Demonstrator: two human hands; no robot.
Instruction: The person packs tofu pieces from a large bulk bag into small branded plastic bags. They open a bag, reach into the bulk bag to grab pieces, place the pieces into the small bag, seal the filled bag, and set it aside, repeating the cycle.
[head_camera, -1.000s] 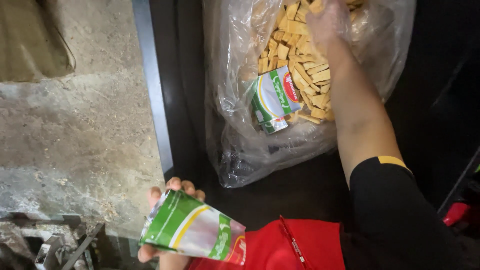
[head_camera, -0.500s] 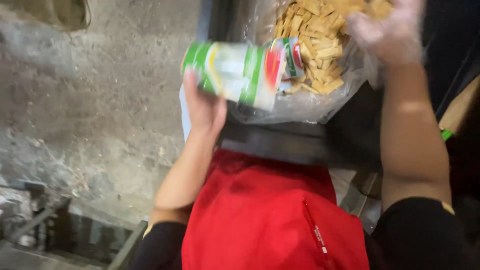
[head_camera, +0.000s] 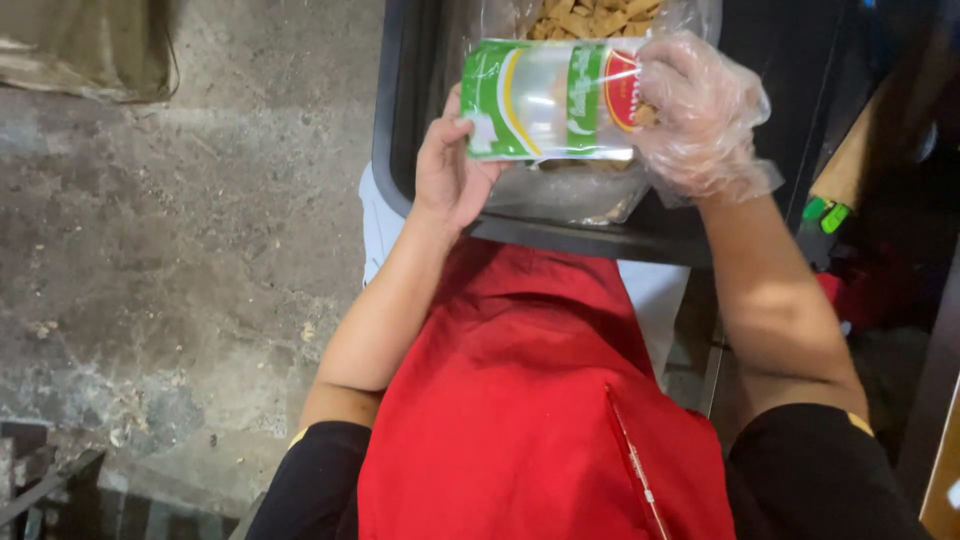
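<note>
My left hand (head_camera: 447, 170), bare, grips the left end of a clear pouch with green, white and red print (head_camera: 550, 98), held sideways over the tray. My right hand (head_camera: 700, 115), in a thin clear plastic glove, holds the pouch's right, red-printed end; a few tan snack pieces show at its fingers. Behind the pouch lies a large clear plastic bag of tan cracker-like pieces (head_camera: 590, 18), partly hidden by the pouch and both hands.
The big bag rests in a dark tray (head_camera: 395, 150) with a raised rim. A red apron (head_camera: 530, 400) fills the lower middle. Rough concrete floor (head_camera: 180, 260) spreads to the left. A green-tipped object (head_camera: 828, 213) sits at the right.
My left hand has brought the printed pouch up from near my lap to the tray. My right hand has left the snack pile and taken hold of the pouch's right end.
</note>
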